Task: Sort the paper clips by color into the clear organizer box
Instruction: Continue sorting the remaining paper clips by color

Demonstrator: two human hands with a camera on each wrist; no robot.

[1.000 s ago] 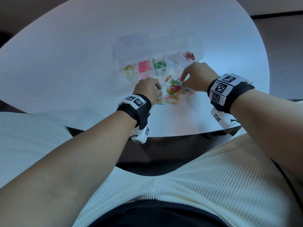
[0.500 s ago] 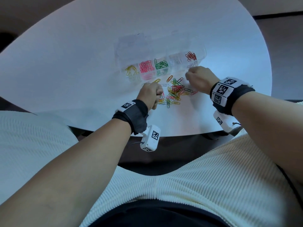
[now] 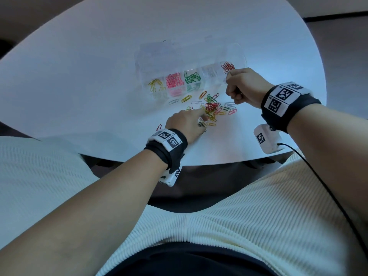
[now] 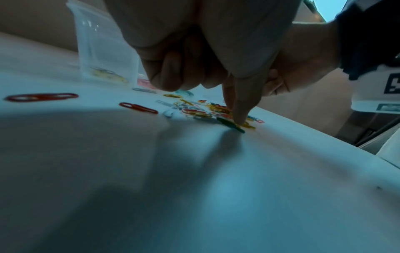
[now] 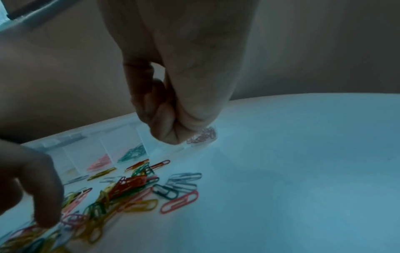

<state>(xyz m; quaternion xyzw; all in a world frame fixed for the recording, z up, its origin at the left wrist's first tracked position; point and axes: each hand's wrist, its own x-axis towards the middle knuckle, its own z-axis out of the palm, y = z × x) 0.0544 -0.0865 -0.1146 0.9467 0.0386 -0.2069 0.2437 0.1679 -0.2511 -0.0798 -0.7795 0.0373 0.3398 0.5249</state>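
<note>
No words, brand names or numbers can be read anywhere in these views. The only signs are black-and-white square code markers: two on the band of the left wrist (image 3: pixel 166 140), two on the band of the right wrist (image 3: pixel 282 98), and one each on the small white camera units hanging under the wrists (image 3: pixel 260 138) (image 3: pixel 177 172). Tiny characters sit at the corners of the wristband markers, too small to make out.
</note>
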